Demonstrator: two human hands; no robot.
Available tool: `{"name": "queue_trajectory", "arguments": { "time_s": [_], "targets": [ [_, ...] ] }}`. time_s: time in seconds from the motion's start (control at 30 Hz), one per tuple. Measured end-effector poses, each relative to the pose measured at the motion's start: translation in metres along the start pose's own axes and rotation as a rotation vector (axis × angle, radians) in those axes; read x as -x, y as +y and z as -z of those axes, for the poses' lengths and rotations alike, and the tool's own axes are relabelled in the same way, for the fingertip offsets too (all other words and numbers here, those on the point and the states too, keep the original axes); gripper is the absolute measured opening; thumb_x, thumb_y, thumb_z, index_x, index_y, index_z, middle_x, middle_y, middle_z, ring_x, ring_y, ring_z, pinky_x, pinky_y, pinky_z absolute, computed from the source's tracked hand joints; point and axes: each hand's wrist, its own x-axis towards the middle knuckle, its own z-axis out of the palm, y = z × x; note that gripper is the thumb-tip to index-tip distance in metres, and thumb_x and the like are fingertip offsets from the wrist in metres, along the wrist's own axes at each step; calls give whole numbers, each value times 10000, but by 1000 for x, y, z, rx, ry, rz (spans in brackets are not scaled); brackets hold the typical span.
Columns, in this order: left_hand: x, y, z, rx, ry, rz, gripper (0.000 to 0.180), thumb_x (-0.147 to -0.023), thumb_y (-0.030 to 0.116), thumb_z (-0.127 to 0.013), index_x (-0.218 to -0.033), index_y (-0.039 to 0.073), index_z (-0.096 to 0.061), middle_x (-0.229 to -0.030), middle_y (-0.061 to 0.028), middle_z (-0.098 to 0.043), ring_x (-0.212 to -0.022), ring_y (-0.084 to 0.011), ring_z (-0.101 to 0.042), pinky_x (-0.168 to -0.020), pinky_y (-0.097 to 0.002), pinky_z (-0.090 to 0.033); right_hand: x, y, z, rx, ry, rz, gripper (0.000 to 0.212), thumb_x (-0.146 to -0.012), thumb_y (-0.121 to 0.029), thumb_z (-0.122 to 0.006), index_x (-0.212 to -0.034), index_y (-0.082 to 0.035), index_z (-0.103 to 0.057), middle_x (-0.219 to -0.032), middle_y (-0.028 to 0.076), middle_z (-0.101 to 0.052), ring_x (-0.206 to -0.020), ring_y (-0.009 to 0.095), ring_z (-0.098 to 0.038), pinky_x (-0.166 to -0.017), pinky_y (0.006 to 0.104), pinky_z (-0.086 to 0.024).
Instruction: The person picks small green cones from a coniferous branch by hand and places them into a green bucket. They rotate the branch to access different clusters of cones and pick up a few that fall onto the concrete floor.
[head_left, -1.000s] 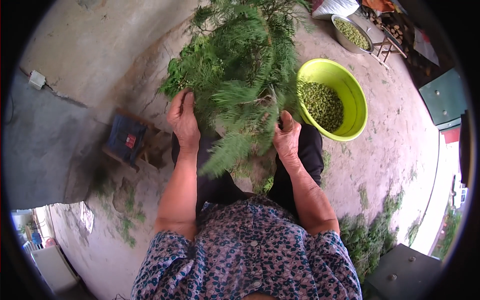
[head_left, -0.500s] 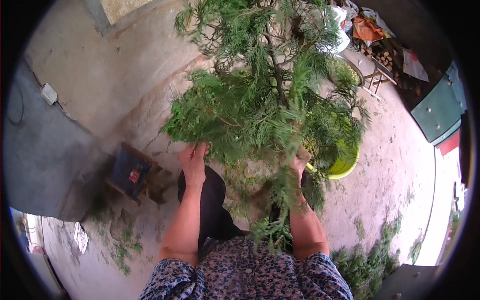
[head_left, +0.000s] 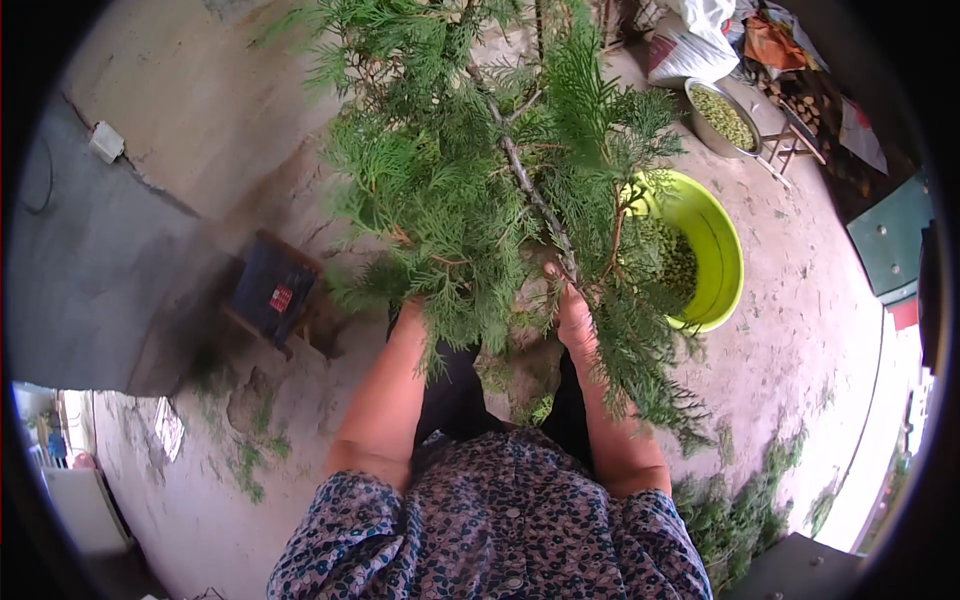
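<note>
A big leafy conifer branch (head_left: 535, 195), with flat feathery sprays like arborvitae, stretches from my lap to the top of the view. My right hand (head_left: 572, 312) grips the lower end of its brown stem, the thumb lying along the wood. Sprays cover my left hand (head_left: 410, 312) almost wholly; only the wrist side shows below the leaves, so its fingers are hidden. Just right of the branch stands a yellow-green tub (head_left: 722, 255) with many small green cones or seeds (head_left: 672, 265) inside, partly behind the foliage.
A metal basin (head_left: 748, 150) of similar green pieces stands far right, beside a folding stool (head_left: 795, 145) and a white sack (head_left: 690, 55). At left is a low dark-topped stool (head_left: 270, 292). Cut greenery (head_left: 735, 515) lies on the floor at lower right.
The branch has swung left and its lower end has lifted off my lap, baring more of the tub and basin. My left hand has gone in under the sprays.
</note>
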Motion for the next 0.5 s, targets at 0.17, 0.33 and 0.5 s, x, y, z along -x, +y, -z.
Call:
{"name": "queue_trajectory", "arguments": {
  "time_s": [0.17, 0.33, 0.5],
  "targets": [
    [4, -2, 0, 33, -78, 127, 256, -857, 207, -425, -1036, 40, -498, -996, -69, -509, -848, -142, -488, -689, -277, -402, 40, -79, -55, 135, 154, -118, 125, -800, -198, -636, -835, -101, -565, -669, -19, -475, -523, 88, -419, -457, 248, -328],
    [-17, -2, 26, 113, -202, 235, 347, -883, 276, -412, -1137, 46, -468, -1103, -88, -496, -922, -170, -501, -739, -307, -434, 47, -102, -71, -63, 16, -533, 234, -844, -148, -569, -625, -105, -496, -507, -50, -413, -362, 58, -338, -337, 234, -259],
    [-59, -23, 73, 366, -445, 481, 442, -909, 344, -400, -1238, 52, -439, -1211, -107, -483, -996, -198, -513, -789, -336, -466, 48, -87, -68, 916, 105, 282, 363, -729, -122, -646, -1041, 19, -527, -843, 184, -565, -690, 360, -514, -639, 385, -443]
  ]
}}
